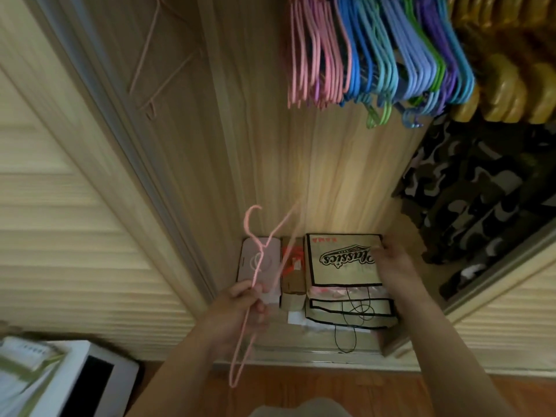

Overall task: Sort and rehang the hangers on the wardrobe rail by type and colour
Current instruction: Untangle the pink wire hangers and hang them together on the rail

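Low centre of the frame, the left hand (pixel 240 311) grips a pink wire hanger (pixel 255 275). The right hand (pixel 391 266), fingers relaxed, rests on a paper bag (pixel 340 266); coloured hangers (pixel 376 55) crowd the upper right

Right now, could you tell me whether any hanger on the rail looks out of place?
Yes. A few green hangers sit mixed among the blue hangers, and purple ones too, so colours are not grouped. One pink hanger hangs alone at far left, away from the pink hangers.

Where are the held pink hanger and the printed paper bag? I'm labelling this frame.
pink hanger (pixel 252 273), head view, on its neck above the left hand.
printed paper bag (pixel 340 275), head view, on its printed front.
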Demonstrator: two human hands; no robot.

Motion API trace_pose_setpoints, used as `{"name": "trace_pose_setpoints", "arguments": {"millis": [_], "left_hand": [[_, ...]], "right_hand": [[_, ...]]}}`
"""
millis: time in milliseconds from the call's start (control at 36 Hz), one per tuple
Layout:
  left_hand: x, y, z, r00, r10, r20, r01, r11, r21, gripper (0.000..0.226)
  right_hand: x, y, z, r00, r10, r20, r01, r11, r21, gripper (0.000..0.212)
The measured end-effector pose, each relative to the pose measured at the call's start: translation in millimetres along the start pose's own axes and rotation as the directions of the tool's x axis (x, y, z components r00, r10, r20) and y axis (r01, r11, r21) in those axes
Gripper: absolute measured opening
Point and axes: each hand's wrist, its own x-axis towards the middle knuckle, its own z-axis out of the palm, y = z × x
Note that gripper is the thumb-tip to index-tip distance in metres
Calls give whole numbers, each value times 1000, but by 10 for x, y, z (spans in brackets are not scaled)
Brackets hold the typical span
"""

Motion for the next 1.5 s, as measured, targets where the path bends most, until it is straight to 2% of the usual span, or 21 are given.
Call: {"name": "trace_pose_setpoints", "arguments": {"millis": [56,139,222,278,361,472,528,583,639,694,722,778,833,889,972,1000,1056,1139,1306,1389,1500], "left_hand": [[-1,121,98,999,-26,-27,22,992,-123,21],[10,305,267,994,-76,-75,49,949,-313,21],[47,490,436,985,-102,-136,35,902,-430,20],[103,588,538,978,-109,-176,19,894,-448,20],[183,733,643,970,-78,-229,-43,877,-479,20],[255,924,738,968,-1,-253,-131,853,-504,21],[253,1012,776,966,55,-253,-178,850,-496,19],[213,1066,805,966,106,-237,-208,861,-463,17],[134,1103,827,966,149,-213,-216,916,-338,20],[21,1151,842,940,246,-237,-273,958,-90,25],[-34,1168,833,902,338,-269,-337,940,49,25],[-160,1221,806,759,566,-322,-484,821,304,27],[-375,1388,711,518,777,-357,-626,629,461,39],[-597,1615,618,294,900,-323,-684,434,586,38],[-977,2074,360,-40,970,-239,-600,168,782,40],[-1081,2244,262,-133,969,-209,-537,106,837,40],[-1276,2572,80,-273,945,-181,-440,44,897,43],[-1470,3045,-122,-362,925,-116,-330,-11,944,52],[-1645,3920,-349,-383,920,90,-131,-150,980,70],[-1603,4086,-436,-411,901,140,-109,-201,974,73],[-1536,4067,-535,-418,889,186,-129,-261,957,70]], "right_hand": [[-241,-43,149,972,14,234,-28,998,58,41],[-608,-155,349,797,-22,604,-15,998,56,38],[-897,-282,544,628,-99,772,53,995,85,72],[-1019,-331,657,573,-173,801,54,983,174,87],[-1049,-387,722,609,-220,762,66,971,228,89],[-1011,-495,726,684,-303,664,110,942,316,78],[-1014,-557,709,737,-330,590,162,934,319,66],[-1026,-599,711,800,-356,483,216,922,320,42],[-1062,-626,710,835,-384,394,245,901,359,26],[-1087,-688,675,839,-407,361,273,889,368,24],[-1076,-714,658,834,-426,350,299,883,362,24],[-1033,-780,603,838,-444,317,329,875,355,23],[-978,-955,567,823,-470,320,339,857,388,21],[-917,-1100,541,820,-472,323,312,843,439,22],[-884,-1442,546,799,-513,314,325,807,492,25],[-890,-1565,555,797,-522,305,328,797,508,24],[-956,-1816,569,792,-551,265,346,761,549,22],[-1013,-2105,620,797,-567,207,347,711,611,22],[-1081,-2675,646,782,-617,88,438,645,626,23],[-1061,-2993,685,787,-617,13,490,637,595,25],[-968,-3291,802,767,-640,-50,588,670,453,25]]}}
